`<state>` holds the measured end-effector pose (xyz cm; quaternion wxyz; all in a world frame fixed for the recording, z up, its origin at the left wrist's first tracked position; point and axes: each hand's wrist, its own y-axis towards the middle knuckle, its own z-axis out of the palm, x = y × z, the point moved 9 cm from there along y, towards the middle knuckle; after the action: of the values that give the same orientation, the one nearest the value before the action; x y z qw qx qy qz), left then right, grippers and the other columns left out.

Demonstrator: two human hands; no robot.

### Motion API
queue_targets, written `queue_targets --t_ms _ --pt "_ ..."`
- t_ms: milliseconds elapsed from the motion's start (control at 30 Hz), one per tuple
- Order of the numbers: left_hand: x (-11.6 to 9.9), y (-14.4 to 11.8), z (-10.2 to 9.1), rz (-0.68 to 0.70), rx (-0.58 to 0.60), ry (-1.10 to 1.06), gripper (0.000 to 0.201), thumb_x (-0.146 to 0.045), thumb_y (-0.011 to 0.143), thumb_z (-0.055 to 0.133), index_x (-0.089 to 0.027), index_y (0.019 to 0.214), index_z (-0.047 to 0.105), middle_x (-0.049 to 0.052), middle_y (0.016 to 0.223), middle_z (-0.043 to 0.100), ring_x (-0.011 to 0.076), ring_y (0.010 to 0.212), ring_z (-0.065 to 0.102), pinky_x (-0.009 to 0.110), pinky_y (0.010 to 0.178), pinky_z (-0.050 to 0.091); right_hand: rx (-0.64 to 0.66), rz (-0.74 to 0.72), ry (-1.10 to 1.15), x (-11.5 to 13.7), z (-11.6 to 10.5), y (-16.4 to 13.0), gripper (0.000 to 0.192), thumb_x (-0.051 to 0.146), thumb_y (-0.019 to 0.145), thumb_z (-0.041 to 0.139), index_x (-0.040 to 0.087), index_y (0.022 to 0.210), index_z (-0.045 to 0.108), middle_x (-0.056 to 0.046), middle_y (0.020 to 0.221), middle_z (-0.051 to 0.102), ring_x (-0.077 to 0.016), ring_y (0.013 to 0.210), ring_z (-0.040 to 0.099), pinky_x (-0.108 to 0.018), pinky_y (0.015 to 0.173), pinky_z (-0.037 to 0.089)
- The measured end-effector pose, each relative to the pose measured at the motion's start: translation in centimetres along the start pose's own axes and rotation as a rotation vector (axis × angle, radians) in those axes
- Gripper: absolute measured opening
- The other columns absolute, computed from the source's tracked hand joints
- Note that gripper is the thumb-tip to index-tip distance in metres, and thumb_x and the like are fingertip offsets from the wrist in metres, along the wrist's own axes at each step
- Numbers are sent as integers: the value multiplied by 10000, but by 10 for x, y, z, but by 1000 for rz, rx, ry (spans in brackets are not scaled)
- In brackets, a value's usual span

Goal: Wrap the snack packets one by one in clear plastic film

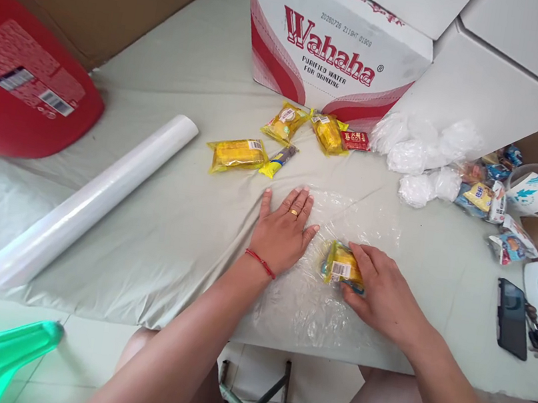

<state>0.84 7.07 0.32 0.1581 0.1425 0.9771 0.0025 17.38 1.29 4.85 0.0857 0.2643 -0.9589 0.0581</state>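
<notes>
Head view: the yellow packet [342, 265] lies on the clear film [303, 311], at the near side of the bench [144, 223], with something blue showing under its edges; too covered to say what. Right hand [383, 291] has it by its right end, thumb on the near side, fingers on the far side. Left hand [282, 227] is flat, fingers spread and gripping nothing, palm down at the film's left part; can't tell how much of the palm is on film and how much on the cloth.

Handling notes, my judgement: keep the left palm pressing so the film doesn't creep. Film looks creased around the packet, so smooth outward before loading it further. Right-hand pinch should stay light; the wrapper looks puffy and the contents may crush. Hold the packet and the blue stuff below square, as one stack; sliding sideways would likely drag the film. Keep clear of the loose yellow packet [239, 155] and the film roll [98, 196], both off to the left.
</notes>
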Motion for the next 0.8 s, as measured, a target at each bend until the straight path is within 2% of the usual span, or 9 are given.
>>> queue_targets --t_ms 100,200,333,433,500,633,733,800 --pt "0 0 0 2 1 -2 622 -457 1086 193 -166 1619 328 92 1707 277 255 1591 260 696 1276 50 -20 44 60 -10 -17 2 689 305 909 633 225 1540 368 -158 1374 592 -320 1159 634 -482 954 567" --pt "0 0 0 1 -5 -7 621 -453 1088 182 -163 1614 339 93 1704 284 257 1589 265 697 1276 57 -34 -13 85 -4 -29 13 693 307 918 623 245 1552 350 -149 1397 578 -310 1207 613 -470 986 554" --pt "0 0 -1 -7 -10 -8 606 -415 1093 165 -150 1608 344 87 1699 294 241 1588 267 702 1273 72 50 -164 47 18 -12 30 690 262 913 630 217 1551 369 -162 1447 548 -331 1302 550 -518 1085 484" --pt "0 0 -1 -7 -13 -7 582 -383 1093 185 -165 1606 351 81 1702 286 236 1586 272 698 1274 79 106 -163 61 17 4 35 672 296 924 659 226 1541 403 -169 1491 510 -355 1363 496 -564 1119 447" --pt "0 0 -1 -4 -13 -7 577 -383 1090 200 -171 1604 357 82 1701 291 239 1586 273 695 1276 85 101 -133 111 12 5 34 637 326 946 653 248 1534 423 -161 1493 505 -347 1364 487 -556 1110 458" --pt "2 1 -1 -17 -13 -5 578 -388 1089 203 -183 1604 366 86 1700 294 243 1584 281 682 1282 77 24 -39 201 -1 -5 28 430 336 994 597 266 1416 548 -128 1272 630 -302 1168 573 -497 982 536" --pt "1 1 0 -13 -6 -8 587 -406 1089 194 -189 1608 362 87 1701 292 248 1583 284 680 1282 83 -110 12 252 -4 -14 24 408 364 1002 603 262 1394 556 -117 1211 639 -284 1118 576 -463 942 551" --pt "1 0 -1 -10 -11 -14 595 -415 1090 178 -187 1609 359 84 1698 299 246 1582 286 682 1281 83 -153 3 251 1 -13 23 417 339 1003 601 266 1411 550 -116 1224 629 -281 1127 570 -464 953 545"
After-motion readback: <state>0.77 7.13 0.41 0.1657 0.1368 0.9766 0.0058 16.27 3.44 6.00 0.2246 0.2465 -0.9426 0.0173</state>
